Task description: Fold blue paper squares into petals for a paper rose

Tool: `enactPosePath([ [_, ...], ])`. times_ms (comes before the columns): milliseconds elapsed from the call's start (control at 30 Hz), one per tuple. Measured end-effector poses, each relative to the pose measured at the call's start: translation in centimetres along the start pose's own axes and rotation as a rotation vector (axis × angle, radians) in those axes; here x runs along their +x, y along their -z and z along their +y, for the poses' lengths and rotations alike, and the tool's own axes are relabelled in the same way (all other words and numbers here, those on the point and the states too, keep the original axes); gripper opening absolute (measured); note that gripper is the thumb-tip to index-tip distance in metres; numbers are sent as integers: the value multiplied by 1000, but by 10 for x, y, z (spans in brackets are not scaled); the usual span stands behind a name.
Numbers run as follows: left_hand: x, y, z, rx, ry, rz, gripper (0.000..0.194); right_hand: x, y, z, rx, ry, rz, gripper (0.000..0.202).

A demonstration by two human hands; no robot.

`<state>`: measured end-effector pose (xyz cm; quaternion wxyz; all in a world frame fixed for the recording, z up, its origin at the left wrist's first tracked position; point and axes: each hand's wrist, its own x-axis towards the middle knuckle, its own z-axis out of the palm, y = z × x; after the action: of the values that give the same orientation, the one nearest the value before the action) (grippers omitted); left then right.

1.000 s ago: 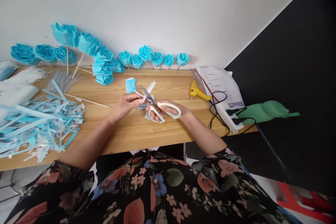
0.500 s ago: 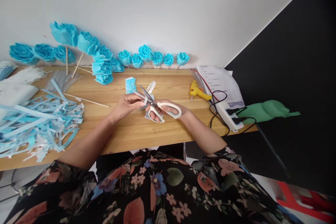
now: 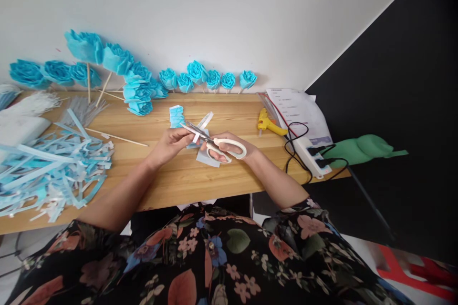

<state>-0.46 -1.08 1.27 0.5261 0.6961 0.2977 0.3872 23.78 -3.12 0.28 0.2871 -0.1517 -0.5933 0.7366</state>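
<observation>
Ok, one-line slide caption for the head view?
Right hand holds white-handled scissors, left hand a pale strip, before a row of blue flowers.

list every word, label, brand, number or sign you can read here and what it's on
No text is legible.
Printed sheet at the back right: lines of print and a purplish block, all too small and blurred to read.
Scissors, glue gun and power strip: no lettering can be made out.
</observation>
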Motion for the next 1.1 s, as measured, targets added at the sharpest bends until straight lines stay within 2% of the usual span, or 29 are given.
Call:
enactPosePath([
  [233, 4, 0, -12, -27, 18, 198, 35, -3, 0, -7, -26, -54, 22, 56],
  [400, 7, 1, -16, -124, 44, 395, 28, 0, -6, -10, -105, -124, -117, 70],
  [467, 9, 3, -15, -145, 34, 437, 30, 1, -7, -10, -150, -108, -171, 74],
  [533, 9, 3, -15, -166, 39, 460, 33, 1, -6, -10, -157, -83, -167, 73],
  [633, 10, 3, -12, -191, 63, 461, 38, -1, -1, -8, -128, -47, -98, 66],
  [800, 11, -1, -6, -295, 58, 351, 49, -3, 6, -7, -114, -13, -38, 60],
  [1100, 7, -1, -14, -172, 56, 248, 52, -2, 5, -5, -118, -15, -19, 60],
])
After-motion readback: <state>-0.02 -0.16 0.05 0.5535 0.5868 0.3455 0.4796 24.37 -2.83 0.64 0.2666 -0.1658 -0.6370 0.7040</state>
